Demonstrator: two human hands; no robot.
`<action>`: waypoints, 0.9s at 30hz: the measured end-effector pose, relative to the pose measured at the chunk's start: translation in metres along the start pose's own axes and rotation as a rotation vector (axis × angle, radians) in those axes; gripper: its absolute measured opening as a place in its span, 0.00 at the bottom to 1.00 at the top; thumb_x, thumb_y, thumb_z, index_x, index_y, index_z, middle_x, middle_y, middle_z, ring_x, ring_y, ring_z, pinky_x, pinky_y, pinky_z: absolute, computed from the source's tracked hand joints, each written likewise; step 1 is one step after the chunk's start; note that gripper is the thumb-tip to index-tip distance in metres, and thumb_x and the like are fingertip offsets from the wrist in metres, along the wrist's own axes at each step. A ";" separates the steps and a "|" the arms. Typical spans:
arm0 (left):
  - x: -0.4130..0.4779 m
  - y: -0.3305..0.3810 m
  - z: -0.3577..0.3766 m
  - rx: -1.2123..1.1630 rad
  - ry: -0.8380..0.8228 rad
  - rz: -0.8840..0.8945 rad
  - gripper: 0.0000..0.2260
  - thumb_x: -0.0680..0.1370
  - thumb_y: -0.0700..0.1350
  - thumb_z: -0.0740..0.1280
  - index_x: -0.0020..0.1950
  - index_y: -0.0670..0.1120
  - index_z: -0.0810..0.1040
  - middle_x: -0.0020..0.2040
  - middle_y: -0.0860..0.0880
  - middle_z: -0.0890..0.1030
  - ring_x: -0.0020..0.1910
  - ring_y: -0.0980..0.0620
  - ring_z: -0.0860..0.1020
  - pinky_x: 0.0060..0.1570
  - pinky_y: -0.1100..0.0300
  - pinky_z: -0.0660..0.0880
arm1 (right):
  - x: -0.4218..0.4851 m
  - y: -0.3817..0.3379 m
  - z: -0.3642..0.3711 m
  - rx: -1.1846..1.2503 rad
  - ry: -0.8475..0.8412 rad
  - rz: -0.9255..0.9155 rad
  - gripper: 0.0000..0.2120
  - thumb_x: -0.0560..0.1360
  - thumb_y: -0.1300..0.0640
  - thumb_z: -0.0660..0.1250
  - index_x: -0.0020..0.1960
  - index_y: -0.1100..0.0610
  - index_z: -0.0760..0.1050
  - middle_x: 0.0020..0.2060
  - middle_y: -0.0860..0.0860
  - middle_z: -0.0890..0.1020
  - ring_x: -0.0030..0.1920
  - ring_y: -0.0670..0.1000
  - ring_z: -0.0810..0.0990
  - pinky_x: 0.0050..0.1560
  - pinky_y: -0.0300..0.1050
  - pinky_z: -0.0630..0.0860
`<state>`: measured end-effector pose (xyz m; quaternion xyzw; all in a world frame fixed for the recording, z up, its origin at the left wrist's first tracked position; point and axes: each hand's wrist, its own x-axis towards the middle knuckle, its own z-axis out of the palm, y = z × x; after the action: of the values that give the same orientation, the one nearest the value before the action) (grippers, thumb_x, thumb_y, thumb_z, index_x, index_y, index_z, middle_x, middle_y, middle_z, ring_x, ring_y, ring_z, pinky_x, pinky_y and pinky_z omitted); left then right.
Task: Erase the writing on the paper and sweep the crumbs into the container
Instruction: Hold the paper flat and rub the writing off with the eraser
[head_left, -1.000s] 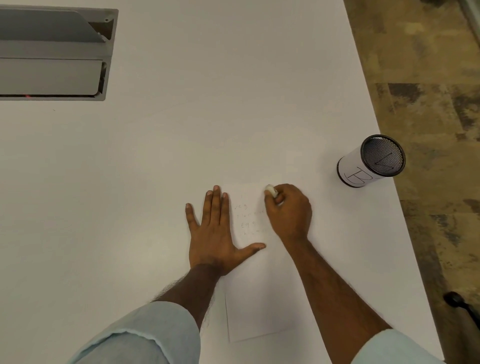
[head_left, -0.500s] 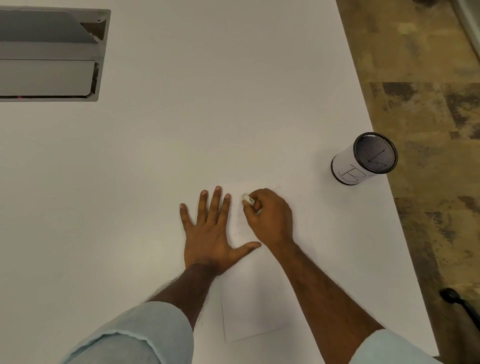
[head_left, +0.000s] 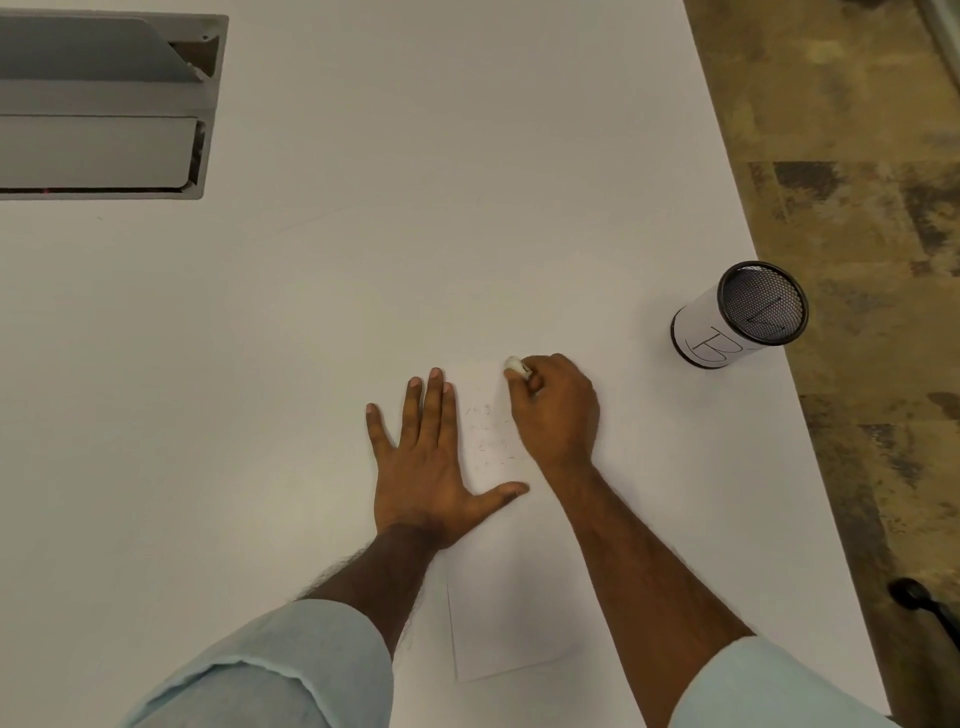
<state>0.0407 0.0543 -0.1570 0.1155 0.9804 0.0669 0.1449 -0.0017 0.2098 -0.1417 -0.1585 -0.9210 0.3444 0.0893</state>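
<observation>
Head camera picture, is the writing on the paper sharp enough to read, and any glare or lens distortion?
Head view: the writing on the paper is faint and too soft to read; lighting is even, no glare on the white table; the wide lens bows the table's right edge and makes the mesh container seem to lean.

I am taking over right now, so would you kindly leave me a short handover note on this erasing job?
Left hand: open, flat, pressing the paper.
Right hand: pinches the white eraser at the paper's top.
Mesh container: upright near the table's right edge, apart from the paper.
Done: erasing begun; faint writing shows between the hands.
To do: finish erasing, sweep crumbs into the container.
</observation>
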 end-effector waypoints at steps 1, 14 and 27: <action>0.000 0.000 0.000 0.002 -0.006 0.001 0.59 0.65 0.85 0.42 0.82 0.44 0.45 0.83 0.46 0.43 0.81 0.44 0.40 0.74 0.29 0.41 | -0.001 0.000 0.000 0.041 -0.009 -0.017 0.09 0.77 0.49 0.68 0.45 0.55 0.81 0.41 0.48 0.81 0.39 0.46 0.77 0.39 0.44 0.78; 0.001 0.001 -0.001 0.024 -0.028 -0.005 0.58 0.65 0.84 0.38 0.82 0.45 0.42 0.82 0.46 0.40 0.80 0.44 0.37 0.74 0.30 0.40 | -0.008 -0.011 0.012 0.078 -0.039 0.021 0.11 0.75 0.49 0.70 0.48 0.57 0.82 0.44 0.50 0.82 0.42 0.46 0.78 0.44 0.43 0.79; 0.000 0.001 -0.002 0.012 -0.029 -0.001 0.59 0.65 0.85 0.41 0.82 0.45 0.41 0.82 0.46 0.39 0.80 0.45 0.37 0.74 0.30 0.40 | -0.007 -0.002 -0.001 0.086 -0.033 -0.028 0.09 0.76 0.50 0.70 0.47 0.56 0.82 0.41 0.49 0.80 0.40 0.46 0.78 0.40 0.44 0.78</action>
<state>0.0406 0.0549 -0.1551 0.1167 0.9786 0.0593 0.1585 0.0046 0.2066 -0.1404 -0.1361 -0.9088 0.3850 0.0855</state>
